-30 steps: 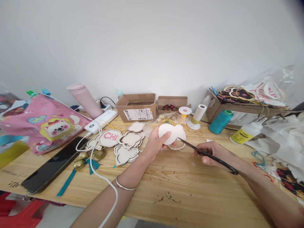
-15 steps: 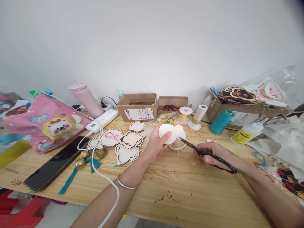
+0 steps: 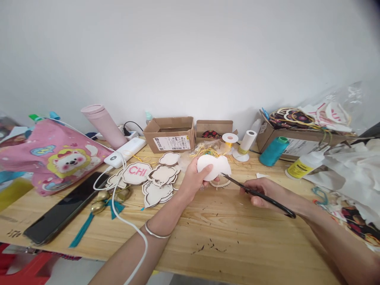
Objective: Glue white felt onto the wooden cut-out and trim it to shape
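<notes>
My left hand (image 3: 197,174) is closed on a white piece of paper or fabric (image 3: 212,165) with a rounded, wavy outline, the thumb pressed on its face. In my right hand (image 3: 261,190) are black-handled scissors (image 3: 252,192), their tips at the lower right edge of the white piece. Below that piece a pale rounded frame (image 3: 221,182) partly shows; whether my left hand holds it too I cannot make out. Left of my hand lie several cloud-shaped wooden cutouts (image 3: 157,193) and a similar plaque with pink "CHI" lettering (image 3: 135,173).
Behind stand an open cardboard box (image 3: 169,134), thread spools (image 3: 247,143) and a teal thread cone (image 3: 273,152). A glue bottle (image 3: 304,165) is at right. On the left are a phone (image 3: 65,208), a power bank (image 3: 126,152) and a pink bag (image 3: 59,156). A white cable crosses my left forearm.
The scissors' blades have come closer together, and their handles look closed up. The white piece has shifted very slightly left. The whole view has moved a little.
</notes>
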### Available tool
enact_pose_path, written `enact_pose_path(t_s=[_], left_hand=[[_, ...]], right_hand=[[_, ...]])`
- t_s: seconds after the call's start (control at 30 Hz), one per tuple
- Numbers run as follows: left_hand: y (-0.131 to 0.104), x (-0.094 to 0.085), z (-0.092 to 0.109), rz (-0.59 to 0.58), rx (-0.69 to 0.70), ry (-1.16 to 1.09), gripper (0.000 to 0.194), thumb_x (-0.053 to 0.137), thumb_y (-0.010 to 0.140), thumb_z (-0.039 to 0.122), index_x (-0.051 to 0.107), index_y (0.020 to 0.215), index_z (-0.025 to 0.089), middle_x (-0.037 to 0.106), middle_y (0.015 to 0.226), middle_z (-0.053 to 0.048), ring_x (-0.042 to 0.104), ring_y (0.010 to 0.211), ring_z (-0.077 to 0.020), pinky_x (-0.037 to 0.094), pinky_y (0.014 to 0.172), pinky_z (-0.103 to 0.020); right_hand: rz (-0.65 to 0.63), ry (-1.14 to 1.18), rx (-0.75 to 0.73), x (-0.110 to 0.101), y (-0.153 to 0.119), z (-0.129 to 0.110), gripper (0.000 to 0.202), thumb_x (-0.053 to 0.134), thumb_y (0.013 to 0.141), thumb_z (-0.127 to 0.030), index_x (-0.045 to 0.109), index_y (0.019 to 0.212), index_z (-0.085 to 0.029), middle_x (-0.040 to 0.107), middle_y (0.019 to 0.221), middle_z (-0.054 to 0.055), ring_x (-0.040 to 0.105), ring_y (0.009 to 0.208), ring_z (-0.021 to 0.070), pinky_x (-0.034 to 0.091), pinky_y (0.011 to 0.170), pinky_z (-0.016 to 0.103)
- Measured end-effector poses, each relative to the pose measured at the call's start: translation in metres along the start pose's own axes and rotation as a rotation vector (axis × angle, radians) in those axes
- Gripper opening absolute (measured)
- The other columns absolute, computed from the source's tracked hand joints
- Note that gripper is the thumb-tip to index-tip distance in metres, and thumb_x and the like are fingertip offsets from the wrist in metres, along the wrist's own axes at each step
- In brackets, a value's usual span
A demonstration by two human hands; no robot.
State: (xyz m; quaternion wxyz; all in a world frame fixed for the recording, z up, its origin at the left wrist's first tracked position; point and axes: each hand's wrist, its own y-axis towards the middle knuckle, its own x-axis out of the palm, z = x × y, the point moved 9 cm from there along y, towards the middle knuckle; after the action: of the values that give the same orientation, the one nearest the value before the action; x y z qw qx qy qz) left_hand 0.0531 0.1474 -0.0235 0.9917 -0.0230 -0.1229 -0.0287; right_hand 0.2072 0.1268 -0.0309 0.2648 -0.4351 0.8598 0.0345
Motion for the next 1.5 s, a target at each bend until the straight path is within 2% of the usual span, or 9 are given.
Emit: enact_pose_path(t_s=[0.2, 0.4, 0.6, 0.93, 1.1, 1.27, 1.5], left_hand=[[-0.001, -0.001, 0.002, 0.008, 0.005, -0.017, 0.047, 0.061, 0.073, 0.035, 0.040, 0.110, 0.015, 0.064, 0.083, -0.008, 0.062, 0.056, -0.0146, 0.031, 0.035, -0.016], [-0.003, -0.001, 0.005, 0.019, 0.004, -0.019, 0.051, 0.062, 0.072, 0.036, 0.040, 0.112, 0.015, 0.065, 0.082, -0.008, 0.061, 0.052, -0.0129, 0.031, 0.034, -0.016], [-0.002, 0.000, 0.007, 0.010, 0.030, 0.017, 0.048, 0.061, 0.072, 0.035, 0.040, 0.109, 0.014, 0.065, 0.083, -0.008, 0.061, 0.052, -0.0129, 0.030, 0.034, -0.016], [-0.001, 0.000, 0.006, 0.017, 0.029, 0.042, 0.056, 0.062, 0.071, 0.037, 0.036, 0.115, 0.015, 0.065, 0.082, -0.008, 0.057, 0.046, -0.0100, 0.029, 0.033, -0.017], [0.000, 0.001, 0.005, 0.012, 0.041, 0.040, 0.052, 0.061, 0.071, 0.037, 0.037, 0.112, 0.016, 0.064, 0.084, -0.007, 0.059, 0.049, -0.0119, 0.029, 0.033, -0.017], [-0.001, 0.002, 0.007, 0.037, 0.033, 0.037, 0.053, 0.064, 0.068, 0.039, 0.038, 0.109, 0.015, 0.064, 0.077, -0.005, 0.061, 0.050, -0.0138, 0.028, 0.033, -0.016], [-0.002, 0.004, 0.008, 0.018, 0.039, 0.045, 0.048, 0.061, 0.072, 0.037, 0.038, 0.108, 0.015, 0.064, 0.077, -0.006, 0.056, 0.045, -0.0098, 0.028, 0.033, -0.016]], right_hand=[[0.008, 0.061, 0.055, -0.001, 0.001, 0.001, 0.057, 0.042, 0.069, -0.070, 0.052, 0.078, -0.014, 0.032, 0.057, -0.005, 0.030, 0.047, 0.0071, 0.027, 0.040, 0.019], [0.078, 0.001, 0.060, -0.006, 0.003, -0.009, 0.053, 0.042, 0.071, -0.068, 0.051, 0.068, -0.015, 0.028, 0.051, -0.006, 0.027, 0.042, 0.0056, 0.020, 0.037, 0.019], [0.053, -0.057, 0.058, -0.006, 0.003, -0.007, 0.050, 0.041, 0.075, -0.064, 0.048, 0.063, -0.016, 0.024, 0.050, -0.006, 0.022, 0.043, 0.0051, 0.014, 0.038, 0.020], [0.049, -0.062, 0.134, -0.007, -0.002, -0.004, 0.048, 0.045, 0.071, -0.064, 0.045, 0.059, -0.017, 0.023, 0.049, -0.006, 0.024, 0.042, 0.0052, 0.016, 0.037, 0.020], [0.050, -0.059, 0.139, -0.007, -0.001, -0.005, 0.049, 0.044, 0.071, -0.065, 0.043, 0.058, -0.018, 0.022, 0.048, -0.007, 0.023, 0.041, 0.0051, 0.016, 0.036, 0.020], [0.064, -0.059, 0.142, -0.009, -0.001, -0.004, 0.050, 0.046, 0.070, -0.064, 0.036, 0.054, -0.019, 0.021, 0.048, -0.007, 0.022, 0.041, 0.0047, 0.015, 0.036, 0.020], [0.065, -0.083, 0.136, -0.009, -0.002, -0.002, 0.049, 0.049, 0.071, -0.061, 0.032, 0.053, -0.019, 0.020, 0.049, -0.007, 0.022, 0.041, 0.0044, 0.014, 0.037, 0.020]])
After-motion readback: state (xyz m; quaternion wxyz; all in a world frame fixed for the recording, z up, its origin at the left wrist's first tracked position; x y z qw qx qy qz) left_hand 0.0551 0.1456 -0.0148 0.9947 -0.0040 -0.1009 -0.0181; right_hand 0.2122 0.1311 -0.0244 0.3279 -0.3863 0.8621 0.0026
